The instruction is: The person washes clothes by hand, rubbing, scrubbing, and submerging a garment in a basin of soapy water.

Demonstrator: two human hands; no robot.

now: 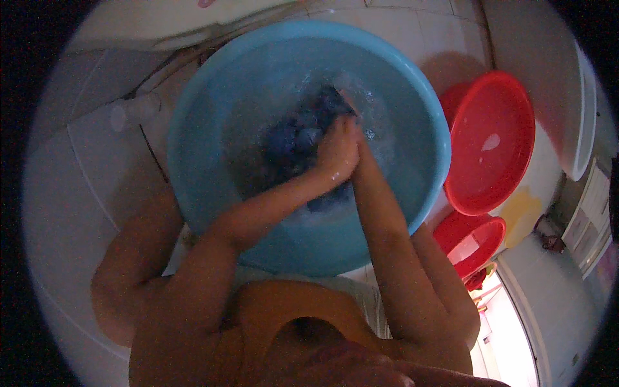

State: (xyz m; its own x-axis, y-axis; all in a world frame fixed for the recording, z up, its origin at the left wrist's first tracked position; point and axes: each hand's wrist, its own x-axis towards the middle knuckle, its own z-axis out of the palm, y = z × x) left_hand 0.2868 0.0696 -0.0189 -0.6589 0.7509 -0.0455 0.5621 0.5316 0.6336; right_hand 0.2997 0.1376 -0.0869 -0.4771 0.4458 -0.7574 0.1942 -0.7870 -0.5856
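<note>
A large light-blue plastic basin (pixel 309 30) stands before me with water in it. Dark blue wet cloth (pixel 292 138) lies bunched in the water, partly submerged. My left hand (pixel 337 150) reaches across from the left, its fingers closed over a fold of the cloth near the basin's middle. Pressed against it from the right is my right hand (pixel 360 142), largely hidden behind the left one. The two hands meet on the cloth, and a dark piece of it sticks out just beyond the fingers. White suds dot the left wrist.
A red plastic basin (pixel 491 145) leans at the right, close to the blue rim. Below it is a smaller red container (pixel 476 242) with something pale inside. Tiled floor (pixel 430 29) shows beyond the basin. A bright doorway (pixel 505 334) opens at lower right.
</note>
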